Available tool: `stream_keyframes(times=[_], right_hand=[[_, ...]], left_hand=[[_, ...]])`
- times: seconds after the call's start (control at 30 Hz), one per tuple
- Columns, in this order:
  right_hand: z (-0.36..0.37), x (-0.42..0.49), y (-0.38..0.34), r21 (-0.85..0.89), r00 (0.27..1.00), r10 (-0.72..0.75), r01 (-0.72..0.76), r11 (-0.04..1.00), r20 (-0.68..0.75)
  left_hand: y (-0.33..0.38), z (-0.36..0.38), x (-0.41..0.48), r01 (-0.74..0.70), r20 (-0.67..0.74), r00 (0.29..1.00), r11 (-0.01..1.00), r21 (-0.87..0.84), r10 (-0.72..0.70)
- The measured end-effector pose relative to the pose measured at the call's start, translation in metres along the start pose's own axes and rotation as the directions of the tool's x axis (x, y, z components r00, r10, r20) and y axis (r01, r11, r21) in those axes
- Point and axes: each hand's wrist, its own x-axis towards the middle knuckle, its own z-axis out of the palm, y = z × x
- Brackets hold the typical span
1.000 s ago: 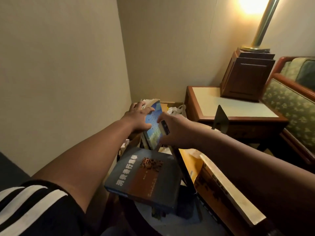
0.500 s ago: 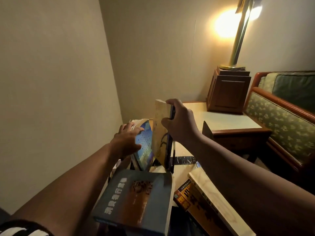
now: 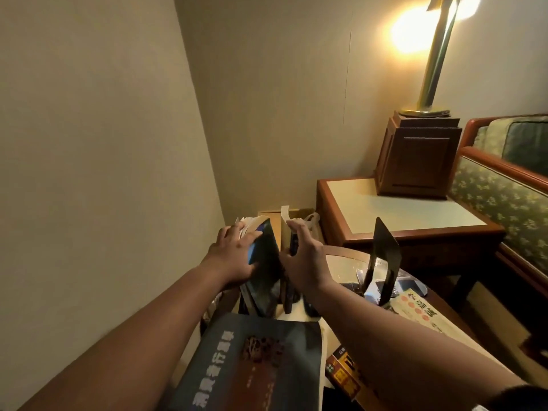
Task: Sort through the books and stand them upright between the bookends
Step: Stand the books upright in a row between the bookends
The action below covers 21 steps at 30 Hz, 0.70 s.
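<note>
Both hands are on the little row of standing books right now. Left hand [image 3: 237,256] is pressed flat, fingers spread, against the outer side of the dark blue book [image 3: 264,268], propping the leaning stack. Right hand [image 3: 305,262] is loosely curled around the thin tan-edged book [image 3: 286,232] beside it, holding it upright. Further right, the black bookend [image 3: 384,256] stands on the round table [image 3: 341,253], well apart from the row, so nothing backs the books on that side yet. Closer to the camera, a big dark cover book [image 3: 255,363] lies flat, with an orange-and-black book [image 3: 341,372] next to it, both unsorted. My worry: if either hand lets go before that bookend slides in, the row probably fans over, maybe off the table edge by the wall.
</note>
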Motion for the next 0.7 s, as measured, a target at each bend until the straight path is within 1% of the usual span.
stream_keyframes(times=[0.17,0.27,0.3,0.33,0.4,0.47,0.53,0.57,0.7], right_hand=[[0.009,-0.007,0.009,-0.028,0.999,0.007,-0.006,1.000,0.042],[0.013,-0.009,0.009,0.031,0.995,-0.018,0.015,0.999,0.102],[0.015,-0.009,0.010,0.068,0.992,0.001,-0.009,0.998,0.124],[0.016,-0.010,0.008,0.126,0.989,0.037,-0.055,0.990,0.141],[0.016,-0.013,0.002,0.248,0.965,0.148,-0.201,0.948,0.218],[0.016,-0.015,-0.002,0.375,0.933,0.208,-0.312,0.873,0.292],[0.015,-0.015,-0.004,0.484,0.903,0.253,-0.404,0.776,0.348],[0.016,-0.013,-0.004,0.505,0.889,0.279,-0.439,0.743,0.363],[0.021,-0.001,0.002,0.476,0.837,0.373,-0.538,0.695,0.401]], left_hand=[[0.004,-0.002,0.000,0.004,0.020,1.000,1.000,-0.016,-0.004],[0.005,-0.003,-0.002,-0.003,0.031,1.000,0.999,-0.038,0.004],[0.005,-0.004,-0.003,-0.005,0.034,0.999,0.998,-0.066,0.008],[0.005,-0.006,-0.004,-0.011,0.035,0.999,0.994,-0.106,0.015],[0.005,-0.009,-0.006,-0.032,0.038,0.999,0.984,-0.175,0.039],[0.004,-0.011,-0.008,-0.057,0.048,0.997,0.982,-0.183,0.066],[0.004,-0.011,-0.010,-0.079,0.056,0.994,0.985,-0.153,0.089],[0.004,-0.010,-0.010,-0.091,0.055,0.994,0.988,-0.128,0.099],[0.005,-0.005,-0.008,-0.108,0.036,0.993,0.992,-0.071,0.110]])
